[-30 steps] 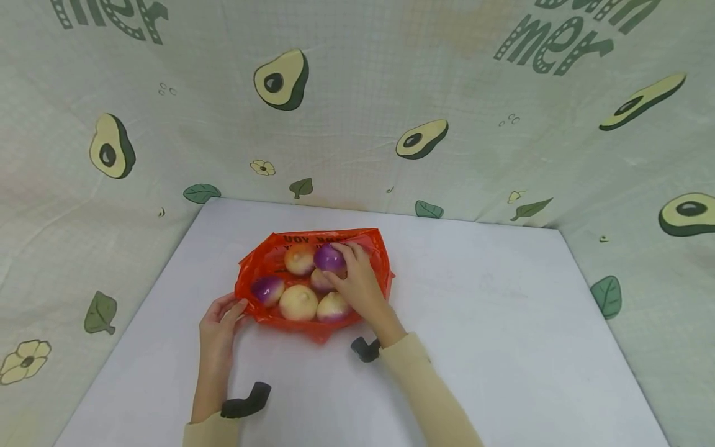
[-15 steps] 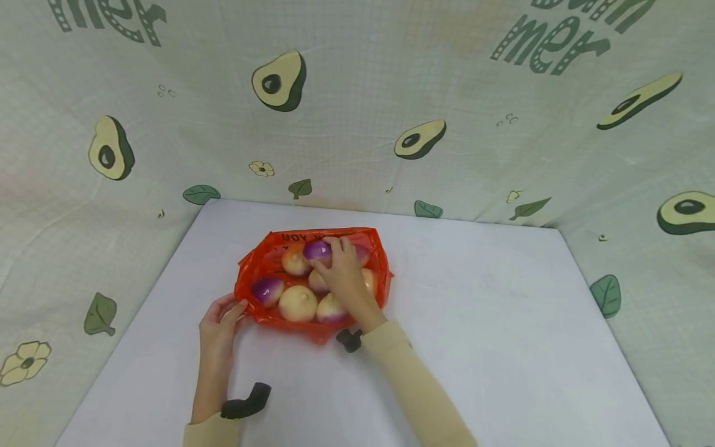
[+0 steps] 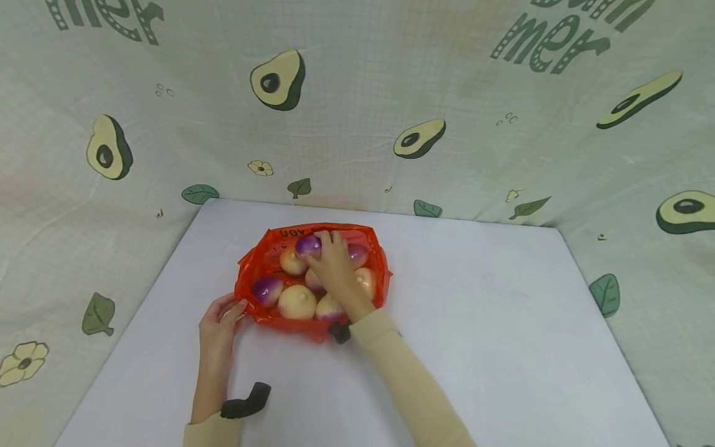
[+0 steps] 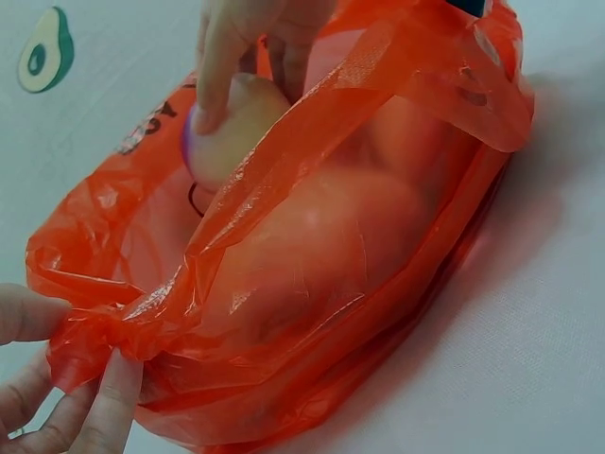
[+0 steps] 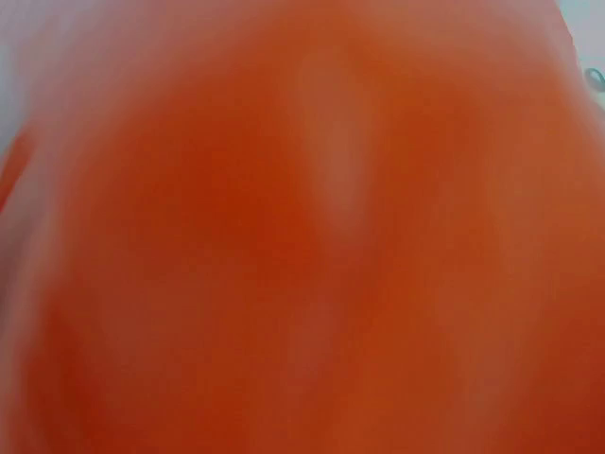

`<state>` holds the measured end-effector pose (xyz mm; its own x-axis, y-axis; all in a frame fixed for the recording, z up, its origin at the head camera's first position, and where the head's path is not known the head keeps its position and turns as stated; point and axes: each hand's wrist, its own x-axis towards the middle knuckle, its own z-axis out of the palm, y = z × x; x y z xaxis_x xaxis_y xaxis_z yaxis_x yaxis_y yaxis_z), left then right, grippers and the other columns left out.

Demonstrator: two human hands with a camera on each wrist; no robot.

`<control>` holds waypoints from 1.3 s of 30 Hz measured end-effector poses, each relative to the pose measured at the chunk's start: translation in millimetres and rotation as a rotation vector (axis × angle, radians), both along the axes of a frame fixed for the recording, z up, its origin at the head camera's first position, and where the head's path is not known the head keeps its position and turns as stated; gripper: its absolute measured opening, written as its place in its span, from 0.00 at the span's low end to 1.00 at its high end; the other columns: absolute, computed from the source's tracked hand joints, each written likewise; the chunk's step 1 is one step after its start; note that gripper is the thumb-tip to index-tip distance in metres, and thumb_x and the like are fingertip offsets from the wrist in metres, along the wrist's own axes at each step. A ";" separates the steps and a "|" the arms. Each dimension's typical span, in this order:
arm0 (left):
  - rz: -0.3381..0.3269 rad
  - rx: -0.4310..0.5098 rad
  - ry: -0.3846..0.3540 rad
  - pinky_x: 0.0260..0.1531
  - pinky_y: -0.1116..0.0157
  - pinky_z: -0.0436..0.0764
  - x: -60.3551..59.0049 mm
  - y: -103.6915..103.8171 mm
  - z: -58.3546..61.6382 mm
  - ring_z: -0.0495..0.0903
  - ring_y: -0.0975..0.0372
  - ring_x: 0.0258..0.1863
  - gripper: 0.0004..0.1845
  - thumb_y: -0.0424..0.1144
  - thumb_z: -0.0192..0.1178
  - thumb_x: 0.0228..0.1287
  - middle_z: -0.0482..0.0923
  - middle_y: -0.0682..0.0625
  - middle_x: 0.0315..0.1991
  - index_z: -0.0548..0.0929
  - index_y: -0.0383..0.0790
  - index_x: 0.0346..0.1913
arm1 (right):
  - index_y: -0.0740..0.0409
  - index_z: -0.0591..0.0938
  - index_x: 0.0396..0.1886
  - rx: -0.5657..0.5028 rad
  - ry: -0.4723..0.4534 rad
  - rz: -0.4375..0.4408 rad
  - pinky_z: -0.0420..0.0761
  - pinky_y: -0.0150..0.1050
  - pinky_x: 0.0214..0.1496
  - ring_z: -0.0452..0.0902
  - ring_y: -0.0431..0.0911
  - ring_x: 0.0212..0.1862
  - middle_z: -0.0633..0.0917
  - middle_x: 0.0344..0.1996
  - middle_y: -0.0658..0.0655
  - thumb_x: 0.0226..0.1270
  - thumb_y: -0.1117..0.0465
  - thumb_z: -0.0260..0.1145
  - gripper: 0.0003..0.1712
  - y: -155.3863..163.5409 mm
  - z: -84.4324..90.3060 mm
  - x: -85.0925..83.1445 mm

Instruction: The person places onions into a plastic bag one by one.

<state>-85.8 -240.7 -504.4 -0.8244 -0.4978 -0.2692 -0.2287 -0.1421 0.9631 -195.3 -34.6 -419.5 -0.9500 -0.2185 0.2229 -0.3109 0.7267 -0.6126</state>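
An orange-red plastic bag [image 3: 254, 268] lies open on the white table [image 3: 491, 323] with several purple-and-cream turnips inside. My right hand [image 3: 334, 268] reaches into the bag and grips a purple-topped turnip [image 3: 308, 246] near its far wall. In the left wrist view its fingers [image 4: 227, 57] curl over that turnip [image 4: 232, 137]. My left hand [image 3: 220, 320] pinches the bag's crumpled left edge, with its fingers [image 4: 104, 407] against the bag [image 4: 312, 284]. The right wrist view is filled by blurred orange plastic.
Other turnips [image 3: 296, 302] lie in the bag's near half. Avocado-print cloth [image 3: 357, 124] walls the table at the back and both sides. Bare table surface stretches to the right of the bag and in front of it.
My right hand has carried the purple-topped turnip to the left and further back inside the bag. The left hand has kept its place at the bag's edge.
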 end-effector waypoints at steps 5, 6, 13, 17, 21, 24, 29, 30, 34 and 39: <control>-0.010 -0.039 -0.040 0.39 0.77 0.80 7.9 17.1 35.2 0.79 0.70 0.37 0.22 0.49 0.62 0.60 0.75 0.58 0.42 0.73 0.44 0.55 | 0.55 0.71 0.56 0.026 -0.018 0.011 0.77 0.42 0.54 0.69 0.54 0.54 0.71 0.50 0.59 0.60 0.52 0.66 0.27 -6.4 0.6 -1.4; -0.001 -0.034 -0.052 0.39 0.77 0.80 8.2 19.3 39.4 0.79 0.71 0.36 0.21 0.48 0.61 0.60 0.75 0.59 0.42 0.73 0.44 0.54 | 0.55 0.71 0.56 0.034 -0.019 0.008 0.77 0.42 0.54 0.69 0.54 0.54 0.71 0.50 0.59 0.60 0.52 0.66 0.27 -7.6 1.0 -1.7; -0.008 -0.019 -0.081 0.42 0.77 0.79 9.2 22.9 51.0 0.78 0.73 0.35 0.20 0.43 0.58 0.64 0.74 0.59 0.41 0.71 0.42 0.56 | 0.54 0.71 0.56 0.101 -0.004 -0.012 0.79 0.41 0.52 0.66 0.55 0.55 0.69 0.52 0.59 0.58 0.54 0.67 0.27 -13.0 2.7 -3.4; -0.009 -0.029 -0.087 0.42 0.77 0.79 8.5 22.6 50.0 0.78 0.73 0.36 0.21 0.44 0.58 0.64 0.73 0.58 0.42 0.71 0.42 0.57 | 0.53 0.72 0.55 0.153 0.056 -0.014 0.78 0.41 0.53 0.65 0.54 0.58 0.70 0.54 0.59 0.56 0.57 0.68 0.27 -15.8 0.3 -5.5; -0.015 -0.034 -0.095 0.43 0.77 0.78 7.9 22.4 49.5 0.78 0.73 0.37 0.21 0.45 0.58 0.64 0.73 0.57 0.44 0.71 0.43 0.57 | 0.53 0.74 0.54 0.207 0.117 0.004 0.78 0.41 0.53 0.65 0.55 0.58 0.70 0.55 0.60 0.54 0.59 0.68 0.26 -18.8 -2.3 -6.9; -0.019 -0.040 -0.104 0.44 0.77 0.78 7.7 22.5 49.8 0.77 0.73 0.38 0.21 0.46 0.58 0.64 0.72 0.57 0.45 0.70 0.43 0.57 | 0.53 0.73 0.54 0.214 0.082 0.020 0.80 0.41 0.49 0.65 0.55 0.58 0.70 0.55 0.59 0.57 0.57 0.67 0.25 -21.2 -3.1 -6.1; -0.012 -0.031 -0.106 0.43 0.77 0.79 7.4 23.1 50.3 0.77 0.72 0.37 0.20 0.45 0.58 0.64 0.72 0.57 0.44 0.71 0.43 0.56 | 0.51 0.71 0.57 0.213 -0.031 0.043 0.83 0.44 0.44 0.66 0.53 0.59 0.69 0.56 0.58 0.62 0.50 0.64 0.26 -23.9 -5.5 -2.6; -0.013 -0.033 -0.106 0.43 0.77 0.78 7.5 22.8 50.2 0.77 0.73 0.38 0.20 0.45 0.58 0.64 0.72 0.57 0.44 0.71 0.44 0.56 | 0.51 0.71 0.58 0.210 -0.042 0.045 0.83 0.45 0.43 0.66 0.53 0.59 0.69 0.56 0.58 0.62 0.50 0.64 0.26 -24.1 -6.1 -2.0; -0.012 -0.032 -0.106 0.43 0.76 0.79 7.5 22.1 49.9 0.77 0.72 0.38 0.21 0.46 0.58 0.63 0.72 0.56 0.45 0.71 0.43 0.56 | 0.52 0.71 0.57 0.227 -0.047 0.058 0.83 0.46 0.42 0.70 0.53 0.56 0.72 0.53 0.59 0.62 0.49 0.63 0.25 -24.0 -8.9 -0.5; -0.015 -0.021 -0.115 0.44 0.76 0.78 7.1 21.4 49.8 0.77 0.72 0.38 0.21 0.47 0.58 0.63 0.72 0.56 0.46 0.71 0.44 0.56 | 0.52 0.70 0.55 0.292 -0.045 0.121 0.82 0.44 0.44 0.74 0.53 0.50 0.73 0.50 0.59 0.63 0.46 0.62 0.25 -22.2 -11.6 0.4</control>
<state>-78.7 -219.3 -454.6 -0.7961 -0.4924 -0.3519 -0.3396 -0.1178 0.9332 -194.8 -56.8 -431.2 -0.9207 -0.3792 0.0923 -0.3832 0.8332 -0.3986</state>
